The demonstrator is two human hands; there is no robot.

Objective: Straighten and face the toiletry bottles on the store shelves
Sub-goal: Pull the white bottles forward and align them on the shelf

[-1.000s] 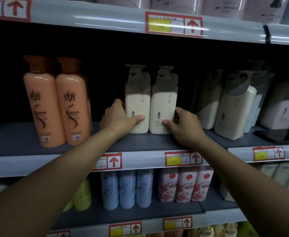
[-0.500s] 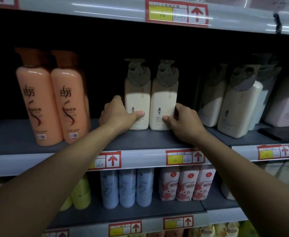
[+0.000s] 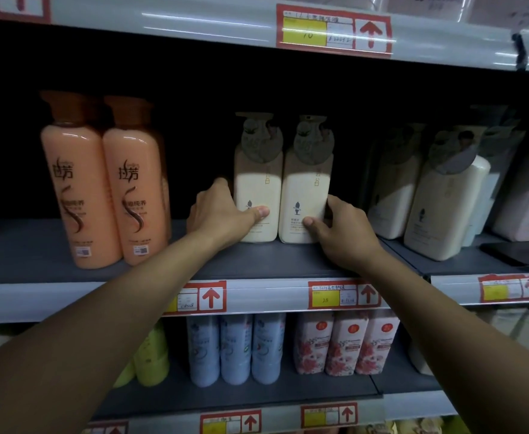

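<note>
Two cream pump bottles stand upright side by side, set back on the grey middle shelf [image 3: 256, 261], labels facing me. My left hand [image 3: 219, 214] grips the left cream bottle [image 3: 256, 189], thumb on its front and fingers around its left side. My right hand [image 3: 341, 230] holds the right cream bottle [image 3: 303, 189] the same way from its right side. The two bottles touch each other.
Two tall orange bottles [image 3: 106, 189] stand left on the same shelf. More cream bottles [image 3: 441, 202] stand right, some turned at an angle, with a pinkish one [image 3: 526, 211] beyond. The lower shelf holds yellow-green [image 3: 150, 358], pale blue [image 3: 235, 349] and floral pink bottles [image 3: 344, 343]. Price tags line the shelf rails.
Both hands stay on the same two cream bottles; the view has shifted slightly and the bottles sit a little straighter together.
</note>
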